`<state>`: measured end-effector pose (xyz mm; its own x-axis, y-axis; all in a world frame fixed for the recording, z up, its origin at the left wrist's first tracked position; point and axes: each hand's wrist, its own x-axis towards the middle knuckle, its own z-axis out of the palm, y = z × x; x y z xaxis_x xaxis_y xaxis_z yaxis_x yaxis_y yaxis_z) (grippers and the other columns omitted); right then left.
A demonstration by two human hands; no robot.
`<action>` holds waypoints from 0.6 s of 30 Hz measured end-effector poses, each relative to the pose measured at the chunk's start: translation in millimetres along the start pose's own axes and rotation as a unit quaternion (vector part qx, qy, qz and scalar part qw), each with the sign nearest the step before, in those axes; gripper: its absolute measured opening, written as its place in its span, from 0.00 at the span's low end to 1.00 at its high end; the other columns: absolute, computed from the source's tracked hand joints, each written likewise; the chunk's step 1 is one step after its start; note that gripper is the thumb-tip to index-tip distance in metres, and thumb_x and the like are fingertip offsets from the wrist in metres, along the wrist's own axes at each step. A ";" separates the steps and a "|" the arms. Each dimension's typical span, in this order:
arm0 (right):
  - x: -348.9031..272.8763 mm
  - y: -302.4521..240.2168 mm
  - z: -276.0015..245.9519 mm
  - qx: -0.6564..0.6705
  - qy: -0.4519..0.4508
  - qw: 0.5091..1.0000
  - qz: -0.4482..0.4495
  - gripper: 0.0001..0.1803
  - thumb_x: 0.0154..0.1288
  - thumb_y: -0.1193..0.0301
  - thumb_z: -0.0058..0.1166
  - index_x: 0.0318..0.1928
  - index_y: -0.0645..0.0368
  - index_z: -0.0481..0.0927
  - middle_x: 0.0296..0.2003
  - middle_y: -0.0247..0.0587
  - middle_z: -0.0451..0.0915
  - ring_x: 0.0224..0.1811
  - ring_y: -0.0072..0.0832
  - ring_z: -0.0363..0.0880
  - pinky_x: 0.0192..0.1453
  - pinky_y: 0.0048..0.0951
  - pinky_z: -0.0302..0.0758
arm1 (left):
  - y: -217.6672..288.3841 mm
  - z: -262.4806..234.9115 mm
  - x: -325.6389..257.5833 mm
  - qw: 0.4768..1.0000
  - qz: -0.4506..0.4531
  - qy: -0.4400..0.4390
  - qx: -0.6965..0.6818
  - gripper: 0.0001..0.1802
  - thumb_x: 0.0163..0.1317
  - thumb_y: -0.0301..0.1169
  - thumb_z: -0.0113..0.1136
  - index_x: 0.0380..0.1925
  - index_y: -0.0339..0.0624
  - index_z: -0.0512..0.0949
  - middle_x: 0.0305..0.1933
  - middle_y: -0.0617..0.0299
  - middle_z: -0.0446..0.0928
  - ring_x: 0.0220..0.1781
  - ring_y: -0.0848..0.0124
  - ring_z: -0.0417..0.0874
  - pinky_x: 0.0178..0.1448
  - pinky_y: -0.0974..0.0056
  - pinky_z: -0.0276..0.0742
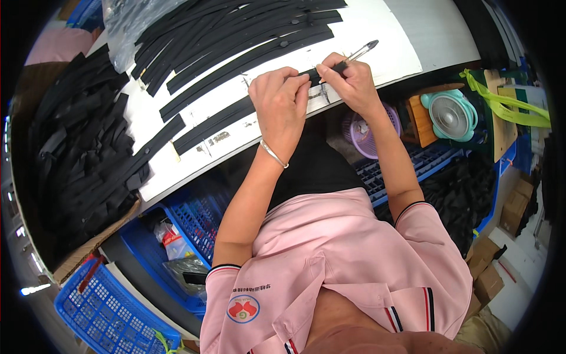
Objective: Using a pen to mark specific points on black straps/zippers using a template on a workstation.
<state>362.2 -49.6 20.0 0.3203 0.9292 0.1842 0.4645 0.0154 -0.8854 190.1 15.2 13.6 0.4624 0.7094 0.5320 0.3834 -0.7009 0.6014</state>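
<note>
A black fabric strip (pixel 215 125) lies along the near edge of the white tabletop (pixel 389 35). My left hand (pixel 279 101) is over its right part, fingers bent and pressed together on the strip near its end. Close beside it, my right hand (pixel 352 82) is closed round a slim pen (pixel 357 52) with a clear barrel and a dark end that points up and away. Its tip is hidden by the fingers, which are at the strip's end. Dark marks show on the table below the hands. More black strips (pixel 253 54) lie side by side beyond.
A box (pixel 88 248) heaped with black strips (pixel 76 153) stands at the left. Clear plastic film (pixel 127 29) lies at the far left. Below are blue baskets (pixel 112 304). To the right are a purple basket (pixel 372 133), a turquoise fan (pixel 453 115) and cartons (pixel 517 203).
</note>
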 end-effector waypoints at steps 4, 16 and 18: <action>0.6 3.1 1.7 -0.023 0.023 0.997 -0.063 0.09 0.71 0.70 0.61 0.33 0.62 0.83 0.19 0.35 0.76 0.22 0.17 0.73 0.28 0.24 0.68 | -0.5 -0.3 2.1 1.000 0.004 0.000 -0.008 0.05 0.57 0.28 0.73 0.34 0.45 0.89 0.41 0.65 0.84 0.49 0.64 0.80 0.57 0.57 0.68; 1.3 -3.1 10.3 0.083 0.067 0.994 -0.023 0.07 0.71 0.71 0.66 0.45 0.60 0.86 0.29 0.28 0.79 0.29 0.14 0.72 0.33 0.19 0.68 | -77.3 -148.2 -48.9 0.967 -0.130 0.064 0.209 0.20 0.65 0.20 0.57 0.54 0.49 0.85 0.63 0.59 0.80 0.70 0.58 0.76 0.83 0.39 0.45; 1.4 -6.5 12.2 -0.097 0.034 0.994 -0.029 0.13 0.64 0.69 0.72 0.45 0.56 0.85 0.27 0.26 0.77 0.26 0.14 0.71 0.31 0.20 0.69 | -103.7 -172.8 -55.9 0.938 -0.159 0.049 0.305 0.22 0.66 0.19 0.53 0.56 0.50 0.84 0.65 0.59 0.79 0.71 0.57 0.75 0.83 0.38 0.42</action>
<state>349.6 -43.9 20.8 0.3404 0.9018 0.2663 0.6316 -0.0095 -0.7752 -13.7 61.0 24.5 0.1822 0.8720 0.4543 0.8897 -0.3429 0.3015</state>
